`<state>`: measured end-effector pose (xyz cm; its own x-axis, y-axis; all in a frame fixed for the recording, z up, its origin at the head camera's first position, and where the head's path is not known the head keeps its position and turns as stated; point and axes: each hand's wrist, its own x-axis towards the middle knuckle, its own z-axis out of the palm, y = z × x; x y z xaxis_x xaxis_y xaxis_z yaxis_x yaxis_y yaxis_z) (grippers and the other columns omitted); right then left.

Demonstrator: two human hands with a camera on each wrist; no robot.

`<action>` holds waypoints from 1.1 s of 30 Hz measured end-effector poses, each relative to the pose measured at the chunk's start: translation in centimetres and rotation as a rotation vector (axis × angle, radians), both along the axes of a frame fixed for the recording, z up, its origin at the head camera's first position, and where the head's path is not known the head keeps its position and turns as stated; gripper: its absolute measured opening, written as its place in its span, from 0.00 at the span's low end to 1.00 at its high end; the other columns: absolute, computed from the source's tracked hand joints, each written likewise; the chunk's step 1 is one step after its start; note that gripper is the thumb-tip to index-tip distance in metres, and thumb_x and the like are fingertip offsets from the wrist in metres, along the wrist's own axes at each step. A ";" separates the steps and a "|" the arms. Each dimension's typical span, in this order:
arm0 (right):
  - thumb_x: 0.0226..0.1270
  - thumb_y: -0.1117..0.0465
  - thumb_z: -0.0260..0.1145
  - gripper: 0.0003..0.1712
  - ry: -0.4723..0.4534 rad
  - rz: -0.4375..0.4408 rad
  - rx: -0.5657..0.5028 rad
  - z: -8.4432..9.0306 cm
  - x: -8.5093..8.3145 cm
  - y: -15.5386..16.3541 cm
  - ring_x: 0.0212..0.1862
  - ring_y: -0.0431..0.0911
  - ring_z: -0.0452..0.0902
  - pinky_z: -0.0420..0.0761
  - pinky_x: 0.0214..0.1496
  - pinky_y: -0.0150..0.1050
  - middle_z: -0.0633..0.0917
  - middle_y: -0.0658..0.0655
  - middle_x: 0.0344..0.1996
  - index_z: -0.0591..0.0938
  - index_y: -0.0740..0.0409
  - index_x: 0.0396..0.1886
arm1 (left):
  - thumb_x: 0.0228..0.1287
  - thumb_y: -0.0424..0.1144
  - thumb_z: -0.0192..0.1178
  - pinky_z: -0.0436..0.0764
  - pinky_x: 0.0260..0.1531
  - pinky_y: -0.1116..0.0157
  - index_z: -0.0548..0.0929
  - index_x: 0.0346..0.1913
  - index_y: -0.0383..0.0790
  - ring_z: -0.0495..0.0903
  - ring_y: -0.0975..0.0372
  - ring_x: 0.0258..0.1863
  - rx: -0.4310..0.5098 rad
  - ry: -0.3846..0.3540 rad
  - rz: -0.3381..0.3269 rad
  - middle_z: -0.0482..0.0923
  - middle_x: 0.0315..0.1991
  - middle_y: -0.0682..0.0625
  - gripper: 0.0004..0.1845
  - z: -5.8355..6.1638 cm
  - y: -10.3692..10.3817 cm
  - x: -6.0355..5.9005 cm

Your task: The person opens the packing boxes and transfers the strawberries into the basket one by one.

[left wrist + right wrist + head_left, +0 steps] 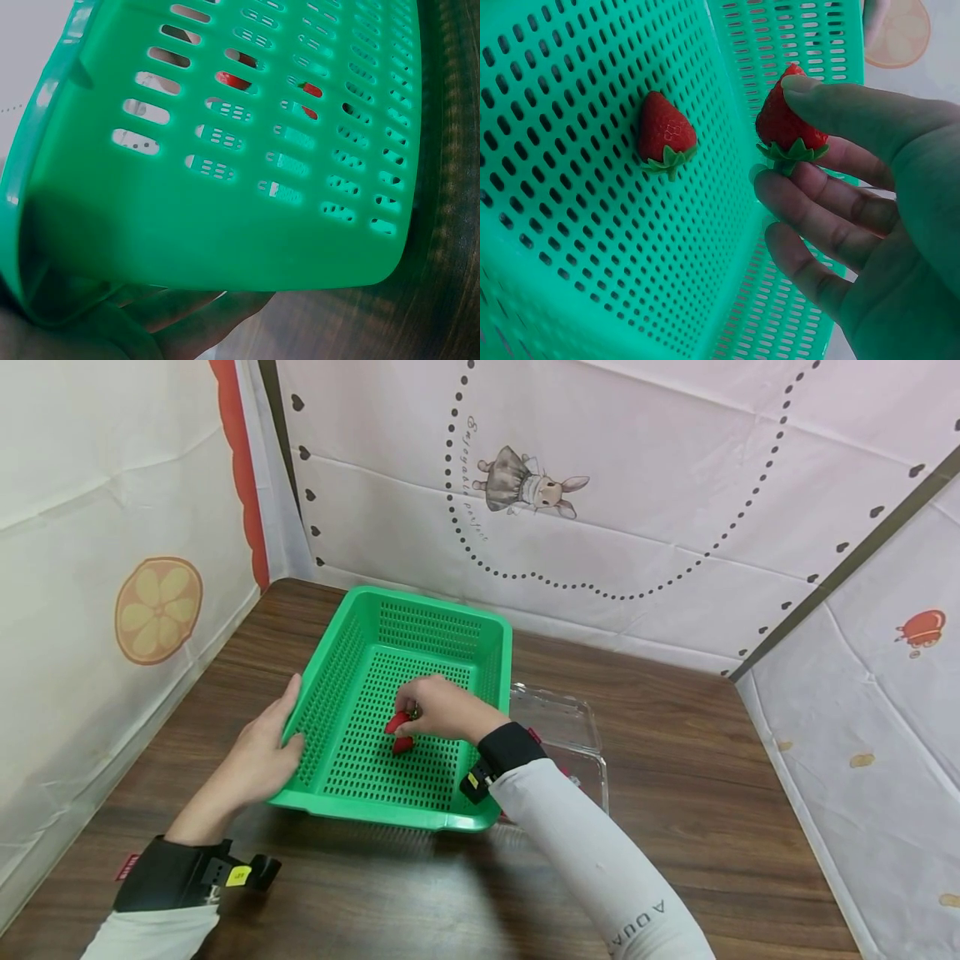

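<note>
A green perforated basket [450, 814] stands on a dark wooden table [675, 760], viewed from above by the head camera. The left hand [258, 756] rests against the basket's left outer wall, fingers fairly straight and laid along the rim; the left wrist view shows the fingers [187, 311] under the curved edge of the green wall [225, 247], with red showing through its slots. The right hand [442, 708] reaches inside the basket and pinches a strawberry [787, 120] between thumb and curled fingers [832, 202], the leafy green cap turned toward the fingers. This held strawberry sits just above the basket floor, near its middle. A second strawberry [665, 133] lies loose on the slotted floor [570, 150], just beside the held one and apart from the hand; in the head view the two appear as one small red patch [400, 732] at the fingertips. A clear plastic container [558, 718] lies on the table, touching or just beside the basket's right wall, partly behind the right forearm. Printed cloth panels [675, 485] enclose the table on three sides.
</note>
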<state>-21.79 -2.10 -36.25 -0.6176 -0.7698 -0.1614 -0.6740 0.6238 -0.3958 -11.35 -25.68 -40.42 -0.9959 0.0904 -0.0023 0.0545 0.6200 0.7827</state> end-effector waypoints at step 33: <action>0.63 0.51 0.68 0.15 -0.036 0.019 0.121 -1.8 -0.6 -2.1 0.50 0.42 0.74 0.76 0.50 0.32 0.82 0.49 0.45 0.83 0.51 0.47 | 0.69 0.25 0.42 0.60 0.59 0.36 0.29 0.76 0.46 0.53 0.35 0.70 -0.006 0.032 -0.022 0.39 0.76 0.30 0.43 0.1 -0.1 0.1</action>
<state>-22.36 -4.19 -38.09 -0.5952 -0.7546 -0.2761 -0.6727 0.6559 -0.3424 -11.30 -25.81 -40.35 -0.9933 0.1121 0.0289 0.0929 0.6232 0.7765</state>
